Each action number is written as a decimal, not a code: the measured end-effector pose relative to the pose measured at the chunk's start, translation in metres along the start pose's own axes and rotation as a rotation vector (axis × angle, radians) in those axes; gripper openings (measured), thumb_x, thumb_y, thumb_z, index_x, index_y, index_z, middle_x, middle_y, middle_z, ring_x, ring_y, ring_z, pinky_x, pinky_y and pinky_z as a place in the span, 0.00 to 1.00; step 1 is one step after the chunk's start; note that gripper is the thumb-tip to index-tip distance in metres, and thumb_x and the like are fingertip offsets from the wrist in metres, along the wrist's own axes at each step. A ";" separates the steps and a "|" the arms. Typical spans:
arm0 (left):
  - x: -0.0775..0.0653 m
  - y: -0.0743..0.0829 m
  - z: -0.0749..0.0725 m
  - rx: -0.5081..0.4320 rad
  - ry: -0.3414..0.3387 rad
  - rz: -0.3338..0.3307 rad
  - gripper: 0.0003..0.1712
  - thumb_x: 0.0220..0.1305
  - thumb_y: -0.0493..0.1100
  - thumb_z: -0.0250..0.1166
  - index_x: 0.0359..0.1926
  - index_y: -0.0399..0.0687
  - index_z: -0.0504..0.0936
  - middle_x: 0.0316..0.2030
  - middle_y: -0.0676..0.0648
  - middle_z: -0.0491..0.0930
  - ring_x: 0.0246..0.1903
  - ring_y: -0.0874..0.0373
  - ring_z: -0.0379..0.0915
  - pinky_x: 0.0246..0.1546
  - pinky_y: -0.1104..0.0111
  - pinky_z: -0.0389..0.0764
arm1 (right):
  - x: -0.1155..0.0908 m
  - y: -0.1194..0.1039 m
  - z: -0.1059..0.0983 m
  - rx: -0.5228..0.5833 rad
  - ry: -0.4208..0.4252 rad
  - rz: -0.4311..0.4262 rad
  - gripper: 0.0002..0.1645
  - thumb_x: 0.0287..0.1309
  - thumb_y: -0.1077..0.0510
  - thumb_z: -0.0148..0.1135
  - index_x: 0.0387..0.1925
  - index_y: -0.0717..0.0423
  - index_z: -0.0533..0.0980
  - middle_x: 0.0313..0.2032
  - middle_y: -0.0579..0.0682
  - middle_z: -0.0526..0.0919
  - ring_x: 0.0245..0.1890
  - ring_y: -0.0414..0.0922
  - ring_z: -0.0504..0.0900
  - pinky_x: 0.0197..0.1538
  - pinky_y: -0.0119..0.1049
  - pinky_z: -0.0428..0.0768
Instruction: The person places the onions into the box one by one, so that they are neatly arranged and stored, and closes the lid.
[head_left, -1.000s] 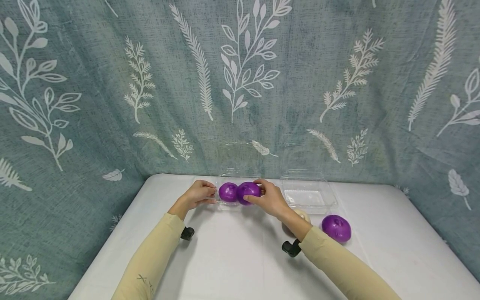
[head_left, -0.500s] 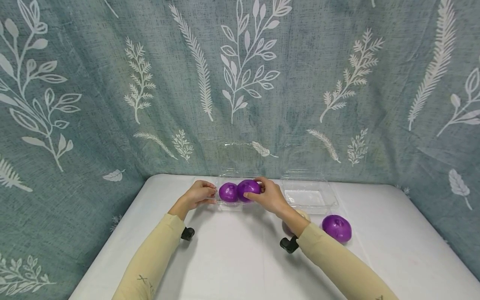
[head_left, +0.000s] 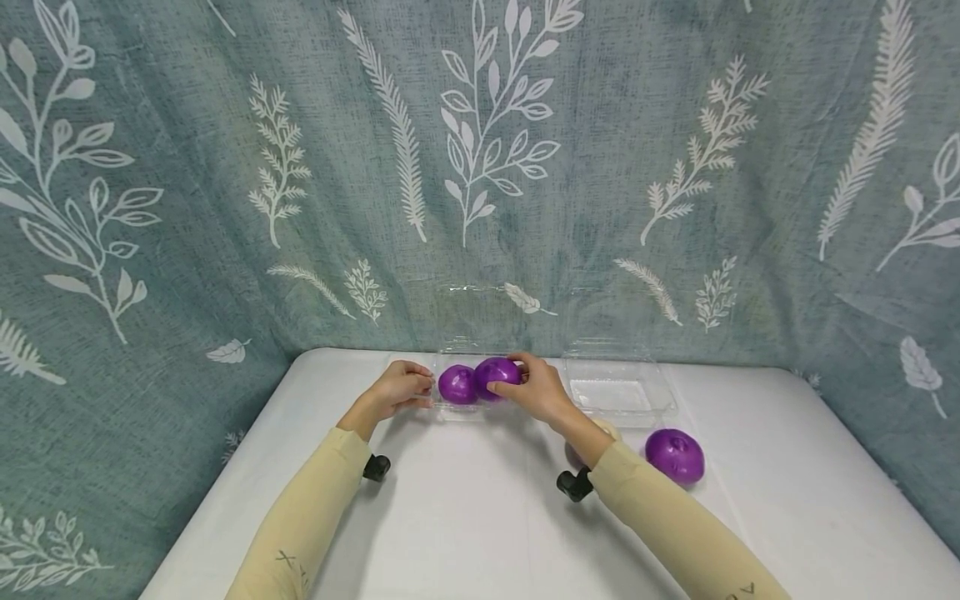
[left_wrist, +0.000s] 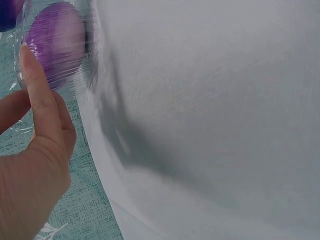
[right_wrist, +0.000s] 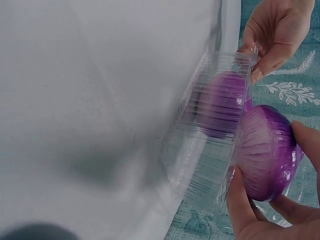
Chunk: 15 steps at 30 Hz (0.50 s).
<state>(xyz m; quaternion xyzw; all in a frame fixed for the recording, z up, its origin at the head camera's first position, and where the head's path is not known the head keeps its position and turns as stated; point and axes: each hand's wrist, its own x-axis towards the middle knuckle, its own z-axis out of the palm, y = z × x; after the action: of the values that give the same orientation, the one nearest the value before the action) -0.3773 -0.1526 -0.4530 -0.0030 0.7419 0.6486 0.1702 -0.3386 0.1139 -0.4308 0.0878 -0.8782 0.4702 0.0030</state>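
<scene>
My right hand (head_left: 538,390) grips a glossy purple onion (right_wrist: 265,152) with thumb and fingers, at the right part of an open clear plastic container (right_wrist: 200,165). In the right wrist view this onion stands at the container's rim, its pale streaked side showing. A second purple onion (head_left: 457,385) sits inside the container, on the left, seen through the ribbed wall in the left wrist view. My left hand (head_left: 403,387) pinches the container's left edge between thumb and fingers; one finger lies along the wall. The container's hinged lid stands up behind, hard to make out.
Another open clear container (head_left: 611,393) stands to the right. In front of it lies a third purple onion (head_left: 675,457). A cream-and-brown round thing (head_left: 606,429) is partly hidden behind my right wrist. A patterned curtain (head_left: 480,208) rises behind the white table (head_left: 450,517).
My right hand has shifted the gripped onion slightly up and back at the container. The left hand stays on the container's left edge.
</scene>
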 end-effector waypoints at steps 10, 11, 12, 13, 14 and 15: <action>0.001 -0.001 0.000 -0.004 -0.001 0.004 0.18 0.75 0.30 0.54 0.60 0.22 0.70 0.50 0.31 0.73 0.40 0.53 0.72 0.40 0.64 0.91 | 0.006 0.003 -0.001 -0.055 0.001 -0.029 0.44 0.58 0.50 0.76 0.70 0.61 0.68 0.59 0.63 0.80 0.55 0.56 0.82 0.54 0.44 0.88; 0.002 -0.001 0.000 -0.002 0.001 0.003 0.18 0.75 0.31 0.54 0.60 0.22 0.71 0.50 0.31 0.73 0.40 0.52 0.73 0.40 0.65 0.91 | 0.006 0.003 -0.001 -0.064 0.001 -0.035 0.44 0.58 0.50 0.76 0.70 0.62 0.68 0.59 0.63 0.80 0.55 0.56 0.82 0.54 0.44 0.88; 0.002 -0.001 0.000 -0.001 0.000 0.002 0.18 0.75 0.31 0.54 0.60 0.22 0.71 0.50 0.31 0.73 0.41 0.52 0.73 0.40 0.64 0.91 | 0.007 0.004 -0.001 -0.073 0.003 -0.043 0.44 0.58 0.50 0.76 0.70 0.63 0.68 0.59 0.64 0.80 0.54 0.56 0.82 0.53 0.44 0.88; 0.002 -0.001 -0.001 -0.001 0.001 -0.001 0.18 0.75 0.31 0.54 0.60 0.22 0.71 0.51 0.31 0.73 0.42 0.51 0.73 0.40 0.65 0.91 | 0.007 0.004 -0.001 -0.082 0.006 -0.050 0.44 0.58 0.51 0.76 0.70 0.63 0.68 0.59 0.64 0.80 0.54 0.56 0.83 0.53 0.44 0.88; 0.002 -0.001 -0.001 -0.001 0.001 -0.004 0.18 0.75 0.31 0.54 0.60 0.22 0.71 0.51 0.31 0.73 0.42 0.51 0.73 0.41 0.64 0.91 | 0.007 0.004 -0.001 -0.088 0.006 -0.055 0.44 0.58 0.51 0.75 0.70 0.64 0.68 0.58 0.64 0.80 0.54 0.56 0.83 0.53 0.44 0.88; 0.002 -0.001 -0.001 -0.001 0.000 -0.007 0.18 0.75 0.31 0.54 0.60 0.23 0.71 0.51 0.31 0.73 0.42 0.51 0.73 0.41 0.64 0.91 | 0.007 0.005 0.000 -0.096 0.008 -0.061 0.44 0.58 0.51 0.75 0.70 0.64 0.68 0.58 0.64 0.81 0.53 0.56 0.83 0.53 0.44 0.88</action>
<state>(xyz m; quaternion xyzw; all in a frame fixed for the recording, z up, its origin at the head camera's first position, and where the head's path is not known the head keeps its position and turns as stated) -0.3792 -0.1531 -0.4543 -0.0059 0.7415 0.6484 0.1723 -0.3465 0.1155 -0.4336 0.1125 -0.8966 0.4275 0.0249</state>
